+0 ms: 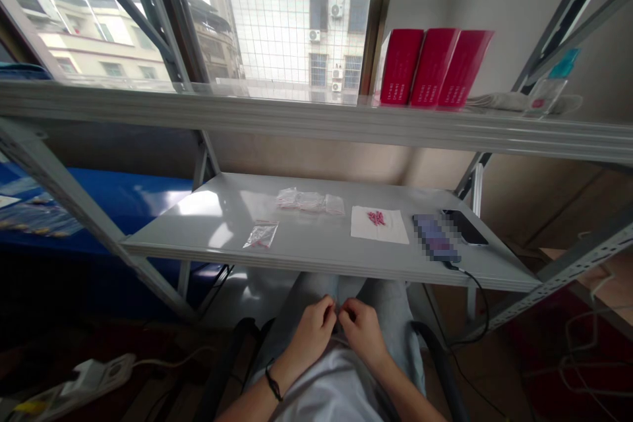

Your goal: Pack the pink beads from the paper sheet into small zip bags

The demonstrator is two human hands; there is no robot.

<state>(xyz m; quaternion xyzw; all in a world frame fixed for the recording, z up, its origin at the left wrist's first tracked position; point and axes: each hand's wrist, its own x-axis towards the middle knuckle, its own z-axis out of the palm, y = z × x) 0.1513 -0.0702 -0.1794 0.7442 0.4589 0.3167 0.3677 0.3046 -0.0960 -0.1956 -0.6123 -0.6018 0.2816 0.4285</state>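
Note:
My left hand (311,333) and my right hand (363,333) rest in my lap below the grey shelf (222,217), fingertips pinched together and touching each other. What they pinch is too small to make out. A black band circles my left wrist. On the shelf above lie a small clear bag (261,235) with pink bits, a row of clear bags (310,202), and a white paper sheet (390,227) carrying a little heap of pink pieces (376,217).
Two phones (448,232) lie at the shelf's right end, one with a cable hanging off the edge. Red boxes (432,67) stand on the upper shelf. A power strip (82,379) lies on the floor at left. Slanted metal struts frame both sides.

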